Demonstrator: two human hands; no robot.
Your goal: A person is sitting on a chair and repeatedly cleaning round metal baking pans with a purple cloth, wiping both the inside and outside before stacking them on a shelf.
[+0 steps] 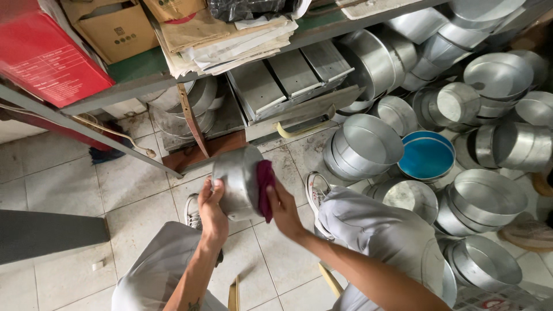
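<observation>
A round metal pan [237, 181] is held up between the knees, above the tiled floor [69, 190] and just in front of the lower edge of the metal shelf [144, 86]. It is gripped at its left rim by the left hand [212, 212], whose fingers are curled over the edge with the thumb laid against the side wall. The right hand [283, 208] is pressed flat against the pan's right side, and a dark pink cloth [265, 187] is trapped between its fingers and the metal, bunched rather than spread. The pan is tipped on its side, so that its round axis runs roughly left to right between the two hands; its base is turned toward the left hand and its mouth appears to be turned toward the cloth, though the inside cannot be seen. Both hands are in contact with it, neither nearer than the other. To the right, along the floor and under the shelf's far end, many more round pans [368, 144] are stacked and nested, one of them with a blue inside [427, 156]. On the shelf top, cardboard boxes [112, 29], a red box [46, 55] and a pile of papers [230, 40] are kept, and rectangular tins [288, 78] are stowed just beneath its edge.
</observation>
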